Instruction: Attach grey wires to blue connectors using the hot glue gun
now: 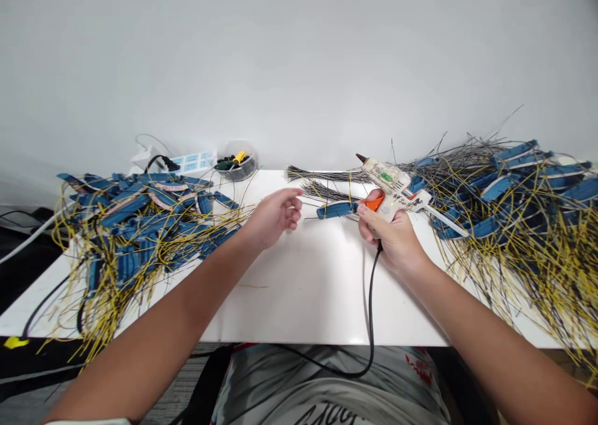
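Observation:
My right hand is wrapped round a whitish hot glue gun with an orange trigger, its dark nozzle pointing up and left. Beside that hand's thumb and fingertips, a small blue strip-like piece juts out to the left, apparently pinched there; the exact contact is hidden. My left hand hovers left of the blue piece, apart from it. Its index finger reaches forward while the others curl loosely, with nothing visible in them. Behind the blue piece lie two bundles of thin dark wires.
On the left spreads a pile of blue pieces with yellow and black wires; a similar heap covers the right. At the back stand a power strip and a clear tub of tools. The gun's black cord hangs over the white table's front edge.

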Demonstrator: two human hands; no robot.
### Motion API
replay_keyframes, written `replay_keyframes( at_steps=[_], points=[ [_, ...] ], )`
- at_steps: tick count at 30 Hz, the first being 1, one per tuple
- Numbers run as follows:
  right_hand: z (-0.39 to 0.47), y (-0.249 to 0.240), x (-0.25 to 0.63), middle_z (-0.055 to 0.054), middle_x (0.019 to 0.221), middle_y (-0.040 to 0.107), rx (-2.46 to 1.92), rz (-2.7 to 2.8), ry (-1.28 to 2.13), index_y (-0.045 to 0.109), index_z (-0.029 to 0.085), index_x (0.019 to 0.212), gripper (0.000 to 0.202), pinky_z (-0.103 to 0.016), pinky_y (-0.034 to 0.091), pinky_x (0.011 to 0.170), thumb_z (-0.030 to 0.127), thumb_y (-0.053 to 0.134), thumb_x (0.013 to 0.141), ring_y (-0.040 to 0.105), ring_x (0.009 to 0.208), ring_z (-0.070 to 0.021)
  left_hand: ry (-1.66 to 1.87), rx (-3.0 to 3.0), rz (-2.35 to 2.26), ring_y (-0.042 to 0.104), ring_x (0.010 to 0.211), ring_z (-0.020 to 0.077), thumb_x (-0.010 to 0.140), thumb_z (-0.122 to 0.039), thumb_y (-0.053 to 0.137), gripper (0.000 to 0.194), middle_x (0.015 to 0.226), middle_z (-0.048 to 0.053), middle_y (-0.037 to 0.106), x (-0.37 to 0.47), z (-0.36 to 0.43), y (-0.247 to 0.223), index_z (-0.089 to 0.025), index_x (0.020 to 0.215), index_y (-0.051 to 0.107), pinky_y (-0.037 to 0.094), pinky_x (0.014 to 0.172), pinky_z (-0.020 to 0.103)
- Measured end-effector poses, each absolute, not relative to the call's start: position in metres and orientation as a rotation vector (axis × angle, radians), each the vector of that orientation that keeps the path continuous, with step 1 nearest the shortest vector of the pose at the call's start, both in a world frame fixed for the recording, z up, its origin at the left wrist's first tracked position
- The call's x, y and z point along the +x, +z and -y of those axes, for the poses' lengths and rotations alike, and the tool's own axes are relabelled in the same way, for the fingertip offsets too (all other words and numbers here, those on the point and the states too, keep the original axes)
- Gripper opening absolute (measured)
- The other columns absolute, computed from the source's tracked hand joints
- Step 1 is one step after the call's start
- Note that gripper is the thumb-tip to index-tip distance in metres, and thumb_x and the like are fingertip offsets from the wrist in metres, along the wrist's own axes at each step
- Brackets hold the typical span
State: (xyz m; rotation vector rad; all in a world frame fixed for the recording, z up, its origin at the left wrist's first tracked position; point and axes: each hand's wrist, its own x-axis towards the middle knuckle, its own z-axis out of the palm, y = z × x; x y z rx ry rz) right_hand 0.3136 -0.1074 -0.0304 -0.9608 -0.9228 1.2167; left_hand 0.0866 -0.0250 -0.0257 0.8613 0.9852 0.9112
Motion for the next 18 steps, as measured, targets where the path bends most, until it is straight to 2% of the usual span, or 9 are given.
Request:
replay_keyframes(
  at_steps=[2,5,7,10,12,14,16,18],
  points=[
    [0.109,-0.031,0.311,0.001,0.094,0.070,-0.969,0.943,1.229,0.053,0.023,0.105,0.046,-0.023,0.028,0.042,0.039,0.088,0.080,0.046,0.045,-0.0045,0.738,1.030,-0.907,0.051,0.055,0.0091,0.087,-0.043,0.076,0.033,0.080,0.002,0.061,0.090,0.031,-0.027,-0.018,0.108,0.073,0.040,0.042,0.020],
    [0.111,-0.037,0.307,0.001,0.088,0.070,-0.983,0.994,1.244,0.055,0.023,0.104,0.045,-0.023,0.030,0.043,0.039,0.089,0.080,0.046,0.045,-0.0052,0.626,1.248,-0.793,0.057,0.069,0.0120,0.094,-0.053,0.067,0.039,0.103,0.009,0.071,0.096,0.042,-0.024,-0.022,0.116,0.078,0.045,0.052,0.022],
    [0.111,-0.041,0.305,0.004,0.078,0.066,-1.000,1.031,1.245,0.056,0.022,0.103,0.042,-0.022,0.032,0.043,0.039,0.089,0.081,0.045,0.045,-0.0058,0.600,1.305,-0.731,0.063,0.081,0.0148,0.100,-0.054,0.059,0.041,0.117,0.009,0.072,0.098,0.047,-0.021,-0.027,0.124,0.077,0.049,0.063,0.024],
    [0.111,-0.043,0.305,0.005,0.071,0.062,-1.011,1.049,1.231,0.058,0.021,0.101,0.039,-0.022,0.033,0.044,0.038,0.087,0.083,0.045,0.045,-0.0058,0.608,1.298,-0.613,0.066,0.112,0.0211,0.103,-0.050,0.054,0.039,0.134,0.008,0.069,0.098,0.049,-0.020,-0.033,0.132,0.074,0.053,0.086,0.030],
    [0.110,-0.043,0.305,0.005,0.072,0.062,-0.995,1.032,1.227,0.057,0.020,0.101,0.038,-0.022,0.033,0.044,0.037,0.087,0.084,0.045,0.045,-0.0051,0.630,1.254,-0.531,0.062,0.127,0.0242,0.102,-0.047,0.056,0.038,0.139,0.008,0.068,0.097,0.048,-0.021,-0.032,0.132,0.074,0.052,0.097,0.035],
    [0.109,-0.042,0.305,0.006,0.073,0.062,-0.986,1.008,1.220,0.056,0.020,0.100,0.038,-0.021,0.031,0.043,0.036,0.087,0.084,0.045,0.044,-0.0045,0.647,1.210,-0.500,0.062,0.128,0.0262,0.102,-0.052,0.055,0.041,0.136,0.008,0.070,0.097,0.047,-0.022,-0.030,0.131,0.075,0.052,0.101,0.039],
    [0.108,-0.042,0.305,0.006,0.072,0.062,-1.004,0.981,1.204,0.056,0.020,0.100,0.040,-0.021,0.031,0.042,0.036,0.087,0.083,0.044,0.044,-0.0045,0.665,1.198,-0.506,0.062,0.130,0.0272,0.105,-0.061,0.046,0.049,0.139,0.008,0.069,0.097,0.047,-0.021,-0.030,0.125,0.078,0.051,0.104,0.042],
    [0.107,-0.043,0.305,0.006,0.072,0.062,-1.027,0.961,1.189,0.056,0.020,0.101,0.042,-0.021,0.031,0.042,0.038,0.088,0.081,0.045,0.044,-0.0048,0.672,1.240,-0.526,0.057,0.138,0.0278,0.106,-0.067,0.035,0.062,0.149,0.005,0.062,0.099,0.048,-0.020,-0.029,0.110,0.083,0.048,0.110,0.043]
  ],
)
